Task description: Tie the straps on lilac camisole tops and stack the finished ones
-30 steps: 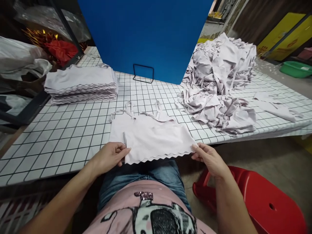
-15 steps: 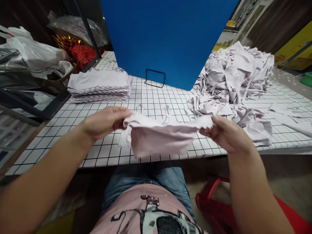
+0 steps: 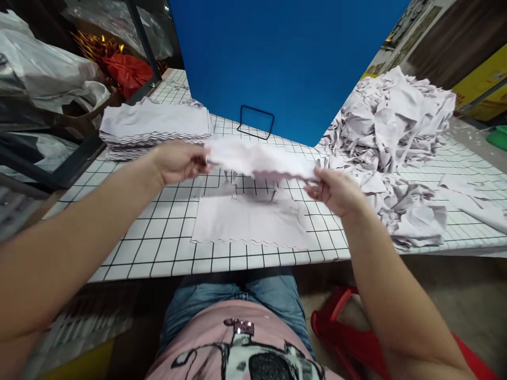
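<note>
A pale fabric piece (image 3: 257,158), blurred by motion, is stretched in the air over the table. My left hand (image 3: 180,162) pinches its left end, and my right hand (image 3: 330,189) grips the right end. Beneath it, another pale fabric piece (image 3: 249,221) with a wavy lower edge lies flat near the table's front edge. Small fabric loops (image 3: 274,194) show between the two pieces. Just beyond my left hand is a neat stack of the same fabric pieces (image 3: 154,124).
A large heap of crumpled pale fabric (image 3: 390,116) fills the right side of the grid-patterned table (image 3: 158,258). A blue board (image 3: 277,63) stands at the back, a black wire frame (image 3: 256,122) at its foot. Plastic bags (image 3: 51,68) crowd the left; a red stool (image 3: 348,332) is below right.
Both hands have moved away from me with the fabric piece, lifting it farther over the table. The flat piece underneath, mostly covered before, now shows.
</note>
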`<state>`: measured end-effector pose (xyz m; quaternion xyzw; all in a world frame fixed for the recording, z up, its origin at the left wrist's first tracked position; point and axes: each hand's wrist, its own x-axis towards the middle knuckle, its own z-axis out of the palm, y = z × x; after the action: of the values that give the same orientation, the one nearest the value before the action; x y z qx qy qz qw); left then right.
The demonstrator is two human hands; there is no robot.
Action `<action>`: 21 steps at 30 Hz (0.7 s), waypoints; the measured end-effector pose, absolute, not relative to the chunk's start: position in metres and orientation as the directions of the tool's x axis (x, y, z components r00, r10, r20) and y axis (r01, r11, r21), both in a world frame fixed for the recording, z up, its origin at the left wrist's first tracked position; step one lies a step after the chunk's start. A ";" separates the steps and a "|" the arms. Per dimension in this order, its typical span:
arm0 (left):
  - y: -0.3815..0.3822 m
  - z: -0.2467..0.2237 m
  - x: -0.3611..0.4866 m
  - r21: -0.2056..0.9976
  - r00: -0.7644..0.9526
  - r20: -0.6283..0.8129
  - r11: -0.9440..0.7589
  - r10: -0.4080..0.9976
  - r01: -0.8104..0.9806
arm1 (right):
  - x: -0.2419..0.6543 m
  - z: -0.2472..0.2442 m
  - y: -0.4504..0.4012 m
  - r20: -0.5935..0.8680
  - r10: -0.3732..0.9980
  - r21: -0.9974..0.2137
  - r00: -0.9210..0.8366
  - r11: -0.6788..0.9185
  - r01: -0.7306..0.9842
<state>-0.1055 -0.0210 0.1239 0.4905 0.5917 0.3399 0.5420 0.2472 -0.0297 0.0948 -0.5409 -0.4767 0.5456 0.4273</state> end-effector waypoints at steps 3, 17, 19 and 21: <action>-0.048 0.080 -0.108 0.784 0.009 -0.612 0.605 0.791 0.136 | 0.251 0.051 -0.061 -0.416 0.907 -0.907 -0.070 -0.407 0.110; -0.111 0.060 -0.127 0.711 0.134 -0.683 0.611 0.718 0.347 | 0.272 0.037 -0.122 -0.485 0.872 -0.805 -0.072 -0.412 0.427; -0.113 0.059 -0.128 0.716 0.143 -0.675 0.597 0.723 0.361 | 0.273 0.037 -0.123 -0.461 0.885 -0.800 -0.062 -0.384 0.460; -0.113 0.062 -0.129 0.730 0.135 -0.656 0.580 0.742 0.360 | 0.275 0.040 -0.122 -0.437 0.897 -0.809 -0.058 -0.364 0.462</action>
<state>-0.1288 -0.1131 0.0622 0.4313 0.6391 0.1545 0.6178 0.2746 -0.1223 0.0399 -0.6520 -0.5212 0.5071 0.2148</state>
